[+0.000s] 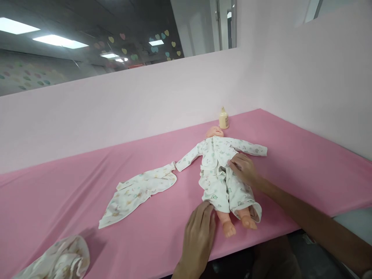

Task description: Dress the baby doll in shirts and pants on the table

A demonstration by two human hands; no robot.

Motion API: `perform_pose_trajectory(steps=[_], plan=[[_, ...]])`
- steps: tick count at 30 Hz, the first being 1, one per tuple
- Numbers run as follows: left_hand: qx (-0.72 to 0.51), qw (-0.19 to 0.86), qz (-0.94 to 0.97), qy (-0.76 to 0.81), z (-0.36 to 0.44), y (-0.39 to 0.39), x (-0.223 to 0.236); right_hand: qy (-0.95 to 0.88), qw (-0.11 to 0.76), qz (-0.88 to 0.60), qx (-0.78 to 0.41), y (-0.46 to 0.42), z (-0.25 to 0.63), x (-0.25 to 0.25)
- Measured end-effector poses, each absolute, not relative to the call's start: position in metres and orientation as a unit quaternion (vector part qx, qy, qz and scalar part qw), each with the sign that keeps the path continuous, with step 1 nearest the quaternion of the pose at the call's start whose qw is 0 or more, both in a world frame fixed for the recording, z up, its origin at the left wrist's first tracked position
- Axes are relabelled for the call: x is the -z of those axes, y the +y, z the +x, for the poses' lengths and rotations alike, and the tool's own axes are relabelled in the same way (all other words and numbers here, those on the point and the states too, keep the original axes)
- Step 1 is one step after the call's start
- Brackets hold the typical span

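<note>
A baby doll [228, 228] lies on its back, its head toward the wall and its bare feet toward me. It wears a white printed baby top [209, 149] with long sleeves spread wide and matching baby trousers [214, 190]. My right hand [245, 169] is at the top's lower hem over the doll's hip, fingers curled and pinching the cloth there. My left hand [198, 233] rests beside the left trouser leg, fingers stretched out and touching the cuff. The doll's hands are hidden in the sleeves.
A white printed garment [142, 190] lies flat left of the doll, and a bundled cloth [62, 259] sits at the lower left. Behind the doll's head stands a cream pump bottle [223, 119]. The pink-covered table [305, 166] meets walls at the back and right.
</note>
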State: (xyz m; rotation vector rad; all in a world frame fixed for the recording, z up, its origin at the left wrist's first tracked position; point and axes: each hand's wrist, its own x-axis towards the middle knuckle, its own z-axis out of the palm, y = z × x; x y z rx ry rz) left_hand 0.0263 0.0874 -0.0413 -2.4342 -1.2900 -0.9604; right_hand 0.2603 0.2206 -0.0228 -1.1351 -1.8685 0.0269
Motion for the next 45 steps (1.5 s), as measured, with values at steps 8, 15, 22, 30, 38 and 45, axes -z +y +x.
perform_pose_trajectory(steps=[8, 15, 22, 30, 38, 45], plan=[[0.350, 0.134, -0.805, -0.461, 0.034, 0.101, 0.043, -0.752, 0.461, -0.470, -0.027, 0.217, 0.260, 0.018], [0.387, -0.155, -0.754, -0.508, 0.039, 0.097, 0.015, -0.753, 0.494, -0.434, 0.008, 0.221, 0.260, 0.025], [0.367, -0.055, -0.771, -0.517, 0.037, 0.102, 0.025, -0.766, 0.477, -0.430, 0.019, 0.221, 0.262, 0.025], [0.276, 0.183, -0.769, -0.547, 0.031, 0.094, 0.044, -0.768, 0.479, -0.425, 0.017, 0.220, 0.262, 0.024], [0.251, 0.053, -0.810, -0.527, 0.032, 0.063, 0.051, -0.767, 0.479, -0.427, 0.024, 0.220, 0.262, 0.025], [0.413, -0.160, -0.774, -0.453, 0.020, 0.068, 0.039, -0.768, 0.478, -0.426, 0.024, 0.220, 0.262, 0.025]])
